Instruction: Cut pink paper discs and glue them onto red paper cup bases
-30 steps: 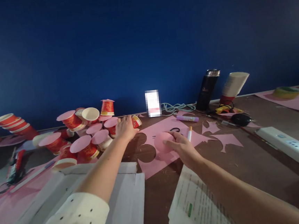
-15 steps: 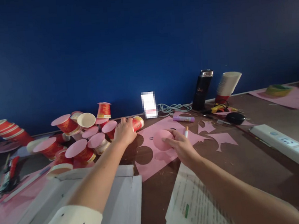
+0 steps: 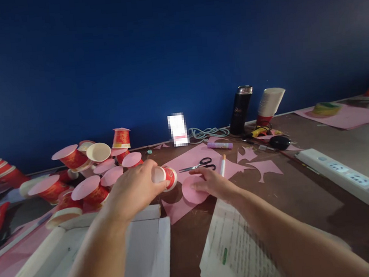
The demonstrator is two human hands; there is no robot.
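My left hand is closed around a red and white paper cup, which lies tilted on its side with its round end towards my right hand. My right hand grips a pink paper circle at its right side, the thumb over its face. This circle overlaps a larger cut pink sheet. Just beyond my right fingers lie open black-handled scissors. A white marker with an orange end rests beside the right hand.
Several red cups topped with pink circles crowd the left, behind a white box. A purple glue stick, black flask and stacked cups stand or lie farther back. On the right are paper scraps and a power strip.
My left hand has drawn the cup nearer and turned it. The right hand has brought the pink circle slightly left and down, uncovering the scissors. The view has shifted a little right.
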